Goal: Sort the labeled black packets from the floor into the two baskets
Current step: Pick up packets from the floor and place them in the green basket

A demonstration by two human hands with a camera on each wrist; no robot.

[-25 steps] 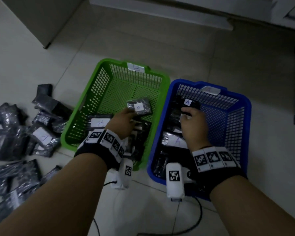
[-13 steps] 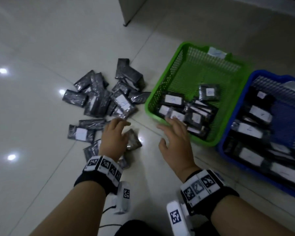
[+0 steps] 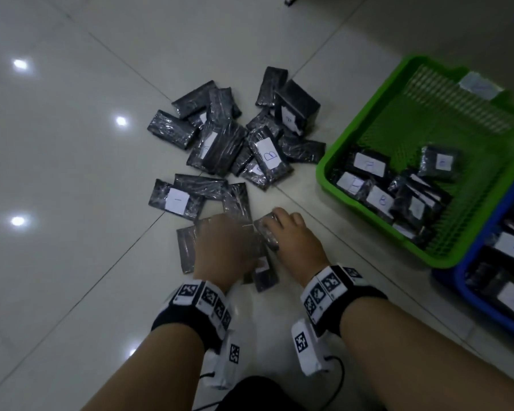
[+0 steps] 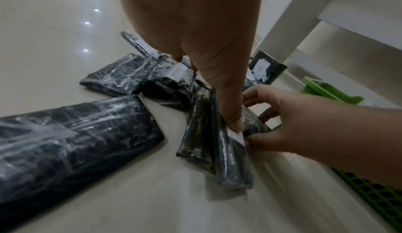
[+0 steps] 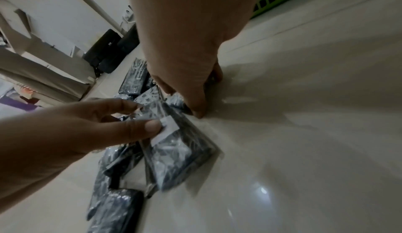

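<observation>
Packets wrapped in black film lie scattered on the pale tiled floor (image 3: pixel 72 143), and we have both hands down among the nearest of them. Our left hand (image 3: pixel 223 247) pinches a packet with a white label (image 4: pixel 232 161): its thumb (image 5: pixel 139 130) presses on the label's edge while the fingers curl round the far side, and the packet is tipped up on its long edge, its lower end touching the floor. Our right hand (image 3: pixel 294 241) grips a second packet (image 3: pixel 267 232) just beside it, fingers curled over the top and thumb against the near edge; whether this one has left the tile we cannot tell. The two hands are almost touching. A larger unlabeled packet (image 4: pixel 71 137) lies flat to the left of them. Farther out sits the main heap (image 3: pixel 235 134), packets overlapping at all angles, one on top showing a label marked B (image 3: pixel 267 152) and another, nearer and apart, with a short stroke on its label (image 3: pixel 177 200). To the right stands the green basket (image 3: pixel 368 99), holding several labeled packets along its near side, and touching its right side is the blue basket (image 3: pixel 469 298), also holding labeled packets. Both wrists wear black bands with square printed markers (image 3: pixel 202 295).
</observation>
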